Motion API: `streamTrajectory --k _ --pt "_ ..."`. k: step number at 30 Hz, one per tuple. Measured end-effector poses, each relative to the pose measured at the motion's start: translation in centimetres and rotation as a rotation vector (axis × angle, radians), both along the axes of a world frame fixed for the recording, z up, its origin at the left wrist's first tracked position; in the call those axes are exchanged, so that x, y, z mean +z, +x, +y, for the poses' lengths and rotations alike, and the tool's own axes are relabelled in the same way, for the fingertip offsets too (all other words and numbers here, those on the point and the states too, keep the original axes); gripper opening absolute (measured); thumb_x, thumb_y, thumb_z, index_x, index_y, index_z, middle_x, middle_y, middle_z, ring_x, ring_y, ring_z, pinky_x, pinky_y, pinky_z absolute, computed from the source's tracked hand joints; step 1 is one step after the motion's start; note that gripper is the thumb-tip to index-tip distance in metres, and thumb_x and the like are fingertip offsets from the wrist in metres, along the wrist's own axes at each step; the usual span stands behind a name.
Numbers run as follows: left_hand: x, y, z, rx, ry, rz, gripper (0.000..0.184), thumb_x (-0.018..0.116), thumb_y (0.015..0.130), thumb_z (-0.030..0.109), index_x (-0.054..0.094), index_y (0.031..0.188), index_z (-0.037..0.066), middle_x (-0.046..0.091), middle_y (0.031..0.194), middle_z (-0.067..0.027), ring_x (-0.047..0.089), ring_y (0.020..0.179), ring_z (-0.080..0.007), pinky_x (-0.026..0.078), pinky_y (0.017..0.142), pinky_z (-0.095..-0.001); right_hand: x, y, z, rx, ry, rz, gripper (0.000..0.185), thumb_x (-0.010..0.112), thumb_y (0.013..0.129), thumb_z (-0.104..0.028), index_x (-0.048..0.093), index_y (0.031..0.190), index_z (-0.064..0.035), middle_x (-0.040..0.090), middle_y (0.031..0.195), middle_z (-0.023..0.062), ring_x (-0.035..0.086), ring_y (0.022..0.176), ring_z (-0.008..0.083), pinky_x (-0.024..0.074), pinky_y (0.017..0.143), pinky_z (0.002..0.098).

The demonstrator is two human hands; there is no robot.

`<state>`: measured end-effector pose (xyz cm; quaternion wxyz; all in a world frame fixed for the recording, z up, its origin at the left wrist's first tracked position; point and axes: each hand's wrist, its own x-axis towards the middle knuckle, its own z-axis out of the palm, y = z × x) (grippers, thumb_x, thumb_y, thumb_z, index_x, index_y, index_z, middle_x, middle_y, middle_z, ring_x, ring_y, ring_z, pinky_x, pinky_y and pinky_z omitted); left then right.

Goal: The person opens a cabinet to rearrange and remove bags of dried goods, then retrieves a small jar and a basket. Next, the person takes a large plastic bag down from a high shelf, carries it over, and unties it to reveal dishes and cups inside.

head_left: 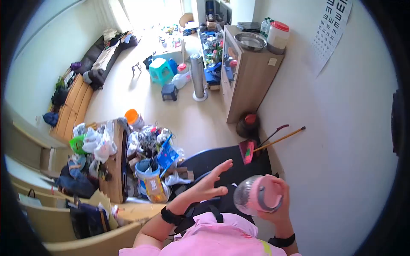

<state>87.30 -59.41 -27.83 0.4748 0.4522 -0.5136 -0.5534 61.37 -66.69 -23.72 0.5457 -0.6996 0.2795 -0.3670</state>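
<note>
My right hand (282,213) is wrapped round a clear jar (245,195) with a pink lid (270,193) and a grey carry loop. The jar is tilted, its lid facing up and to the right. Whether anything is inside it, I cannot make out. To the left of the jar, my left hand (209,185) is raised with thumb and fingers spread, touching nothing. A black band circles each wrist. Behind the hands lies a dark tabletop or mat (226,162).
A dustpan (247,151) and a yellow-handled broom (279,139) lean by the right wall. Beyond stands a wooden cabinet (252,81) bearing a steel basin (250,48). At left are a cluttered wooden table (117,158) and a bucket (147,168). Further off stands a teal stool (161,70).
</note>
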Motion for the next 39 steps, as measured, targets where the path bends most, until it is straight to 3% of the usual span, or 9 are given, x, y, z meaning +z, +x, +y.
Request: streamTrajectory --k 3,6,9,11,14,16,23,34,39 --pt "-2.5 5.9 -6.1 0.109 0.089 -0.229 0.071 0.064 0.088 0.043 0.033 0.145 0.013 0.04 0.146 -0.006 0.034 0.136 -0.0219 0.03 0.106 -0.0474 -2.4 0.4 -6.0 -0.164 0.024 -0.054 0.097 0.091 0.053 -0.037 0.04 0.129 -0.0047 0.048 0.129 0.0153 0.05 0.118 0.026 0.0404 0.101 0.0389" --pt "-10.7 13.3 -13.0 0.338 -0.017 -0.419 0.057 0.068 0.087 0.034 0.049 0.133 0.007 0.056 0.13 -0.0116 0.048 0.125 -0.0253 0.039 0.101 -0.0405 -8.5 3.0 -15.2 -0.345 -0.062 -0.007 0.098 0.089 0.054 -0.043 0.04 0.13 -0.0042 0.046 0.126 0.0118 0.049 0.118 0.0246 0.0396 0.101 0.0378" --pt "-22.0 19.1 -18.9 0.484 0.213 -0.362 0.058 0.069 0.085 0.039 0.053 0.129 0.005 0.058 0.127 -0.0143 0.052 0.121 -0.0254 0.043 0.098 -0.0389 -14.0 7.2 -24.3 -0.326 -0.162 0.009 0.098 0.087 0.056 -0.047 0.039 0.13 -0.0034 0.045 0.124 0.0095 0.048 0.117 0.0235 0.0392 0.1 0.0374" --pt "-29.5 21.1 -21.9 0.513 0.18 -0.416 0.055 0.068 0.085 0.041 0.058 0.124 0.004 0.062 0.121 -0.0149 0.056 0.116 -0.0283 0.044 0.097 -0.0381 -15.5 9.1 -25.9 -0.405 -0.145 0.153 0.099 0.086 0.057 -0.048 0.039 0.131 -0.0038 0.045 0.123 0.0091 0.047 0.118 0.0234 0.039 0.1 0.0374" --pt "-29.7 23.8 -27.9 0.318 0.35 -0.481 0.059 0.069 0.083 0.045 0.059 0.121 0.001 0.061 0.121 -0.02 0.056 0.114 -0.0315 0.044 0.097 -0.0392 -18.5 12.2 -30.4 -0.397 -0.115 0.134 0.097 0.085 0.058 -0.048 0.039 0.131 -0.004 0.045 0.123 0.0095 0.047 0.118 0.0235 0.0386 0.1 0.0372" --pt "-34.7 28.1 -32.2 0.234 0.065 -0.689 0.062 0.069 0.082 0.047 0.057 0.123 0.002 0.06 0.119 -0.0178 0.054 0.117 -0.0298 0.043 0.097 -0.0379 -19.8 15.0 -33.0 -0.411 -0.124 0.134 0.095 0.084 0.06 -0.048 0.039 0.131 -0.0042 0.044 0.124 0.0096 0.046 0.119 0.0237 0.0382 0.1 0.0373" --pt "-39.6 42.0 -50.5 0.314 -0.083 -0.809 0.063 0.073 0.078 0.041 0.055 0.123 0.001 0.054 0.125 -0.0196 0.051 0.119 -0.0341 0.041 0.1 -0.0404 -32.0 25.7 -40.6 -0.615 -0.087 0.062 0.096 0.082 0.061 -0.054 0.039 0.131 -0.0055 0.044 0.126 0.0098 0.046 0.121 0.0239 0.0357 0.103 0.0374" --pt "-42.2 38.2 -78.1 0.243 -0.459 -0.618 0.063 0.074 0.076 0.031 0.05 0.126 0.001 0.053 0.125 -0.0207 0.05 0.116 -0.0374 0.041 0.099 -0.0403 -36.3 33.1 -48.1 -0.791 -0.06 0.119 0.099 0.08 0.059 -0.06 0.037 0.134 -0.0092 0.041 0.131 0.0078 0.041 0.126 0.0237 0.0336 0.105 0.0396" --pt "-46.6 34.9 -84.5 0.01 -0.413 -0.448 0.049 0.077 0.075 0.033 0.056 0.106 0.002 0.06 0.1 -0.019 0.058 0.096 -0.0359 0.047 0.084 -0.0408 -44.0 34.7 -52.4 -0.879 -0.068 0.139 0.097 0.079 0.061 -0.054 0.036 0.135 -0.0094 0.041 0.132 0.0077 0.04 0.127 0.0229 0.0323 0.106 0.039"
